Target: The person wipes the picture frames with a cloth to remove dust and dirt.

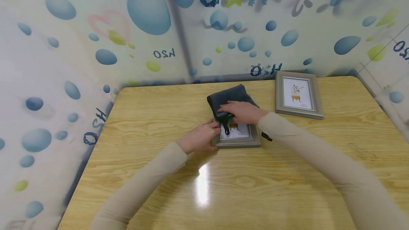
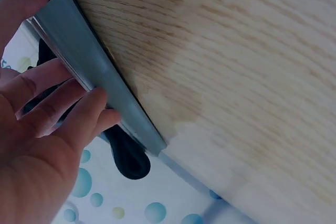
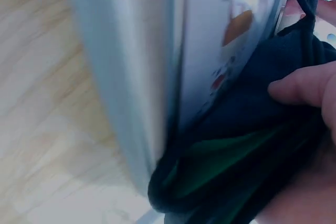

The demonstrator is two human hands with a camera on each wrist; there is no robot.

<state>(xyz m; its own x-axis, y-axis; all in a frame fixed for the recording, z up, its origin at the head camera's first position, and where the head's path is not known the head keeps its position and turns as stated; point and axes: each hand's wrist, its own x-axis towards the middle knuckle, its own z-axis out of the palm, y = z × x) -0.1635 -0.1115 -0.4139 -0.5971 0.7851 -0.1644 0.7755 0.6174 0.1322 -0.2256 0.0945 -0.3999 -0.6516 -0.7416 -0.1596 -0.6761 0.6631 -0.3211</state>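
Note:
A grey picture frame [image 1: 239, 145] with a plant-and-stool print lies on the wooden table, its far part covered by a folded dark blue cloth [image 1: 230, 95]. My left hand [image 1: 200, 136] grips the frame's left side; the left wrist view shows the thumb at one corner and the fingertips along the rim [image 2: 100, 59]. With my right hand [image 1: 241, 111] I hold the cloth against the picture, thumb [image 3: 296, 86] on top of the fabric. Green lining [image 3: 220, 153] shows in the cloth's fold. A dark loop [image 2: 130, 162] of it hangs past the frame's edge.
Farther right, near the table's back edge, lies a second grey picture frame [image 1: 298, 111] with a similar print. A small dark object [image 1: 266, 136] shows beside the right sleeve. Patterned walls [image 1: 153, 56] border the table [image 1: 153, 116] at the back and sides.

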